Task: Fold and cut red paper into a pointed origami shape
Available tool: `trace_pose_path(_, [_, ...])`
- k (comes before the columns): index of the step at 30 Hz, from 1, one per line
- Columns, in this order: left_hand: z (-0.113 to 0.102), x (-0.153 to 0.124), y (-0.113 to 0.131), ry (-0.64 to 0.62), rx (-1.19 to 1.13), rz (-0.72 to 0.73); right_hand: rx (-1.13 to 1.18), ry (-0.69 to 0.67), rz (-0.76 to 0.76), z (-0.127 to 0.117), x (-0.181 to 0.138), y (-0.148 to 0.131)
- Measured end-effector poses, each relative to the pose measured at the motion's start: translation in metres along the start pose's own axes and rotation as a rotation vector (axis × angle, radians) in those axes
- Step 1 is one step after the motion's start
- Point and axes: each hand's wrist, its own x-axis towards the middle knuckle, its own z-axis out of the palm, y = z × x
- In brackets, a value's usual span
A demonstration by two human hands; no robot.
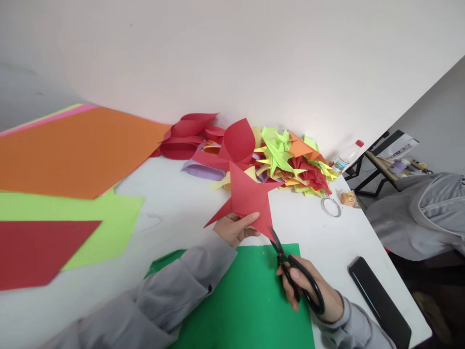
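Holding red paper star (pixel 247 191) in left hand (pixel 235 229), scissors (pixel 283 258) in right hand (pixel 321 286) at its lower tip; star looks mostly cut, paper pile (pixel 279 157) done, orange sheet (pixel 72 155) seemingly left.

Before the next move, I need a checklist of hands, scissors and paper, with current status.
1. Left hand has hold of the red paper star: ok, thumb on its near face.
2. Right hand has hold of the scissors: ok, by the black handles.
3. Left hand clear of the blades: ok, there is a gap between them.
4. Star's lower point seated between the blades: cannot tell; they overlap in view, but contact is unclear.
5. Green sheet clear of the blades: cannot tell; it lies beneath, height above it unclear.
6. Flat black object clear of the scissors: ok, well off to the right.
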Motion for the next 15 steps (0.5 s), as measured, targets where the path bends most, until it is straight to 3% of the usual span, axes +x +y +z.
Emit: trace_pose_path(15, [-0.0037,0.0021,-0.0026,-0.013,0.016,-0.013,0.022,0.006,-0.007,-0.0013,-0.0006,0.0048])
